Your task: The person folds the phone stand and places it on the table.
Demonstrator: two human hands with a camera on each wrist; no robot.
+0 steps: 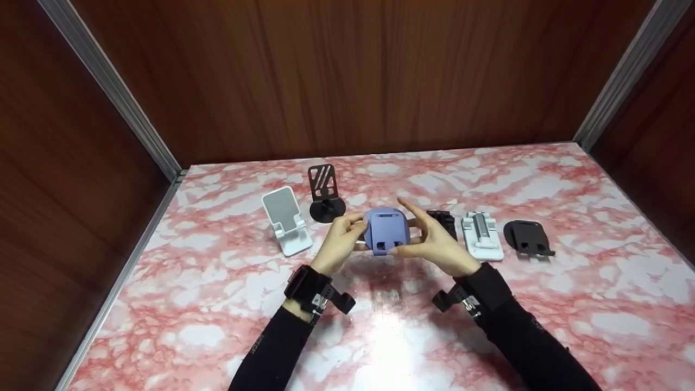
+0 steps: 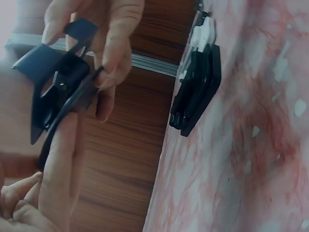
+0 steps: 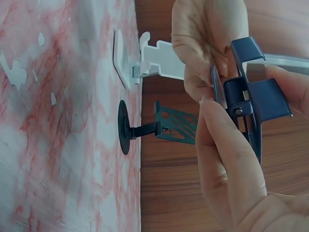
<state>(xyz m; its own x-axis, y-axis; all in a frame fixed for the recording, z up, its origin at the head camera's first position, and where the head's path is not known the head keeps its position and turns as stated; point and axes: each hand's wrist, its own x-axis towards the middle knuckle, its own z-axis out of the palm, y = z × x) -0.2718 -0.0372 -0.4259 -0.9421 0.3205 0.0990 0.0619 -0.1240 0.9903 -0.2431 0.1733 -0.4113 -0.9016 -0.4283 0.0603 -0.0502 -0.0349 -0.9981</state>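
Note:
Between both hands, raised over the table, is a purple-blue folding phone stand [image 1: 388,231] with a round base and a slotted plate. The left hand [image 1: 342,239] grips its left side, thumb on the front. From the right, the right hand [image 1: 440,247] pinches the lower edge with its thumb, while the index finger points up, off the stand. In the right wrist view the phone stand [image 3: 273,101] appears dark blue and partly folded, its hinge and two lip tabs showing. The left wrist view shows the phone stand [image 2: 63,79] edge-on, with fingers on its round base.
A white phone stand [image 1: 285,217] and a black phone stand [image 1: 326,193] stand unfolded at the left. To the right lie a folded black stand [image 1: 445,220], a folded white stand [image 1: 482,236] and a black round-based stand [image 1: 529,239]. Wood-grain panels [image 1: 369,76] enclose the marbled table [image 1: 206,304].

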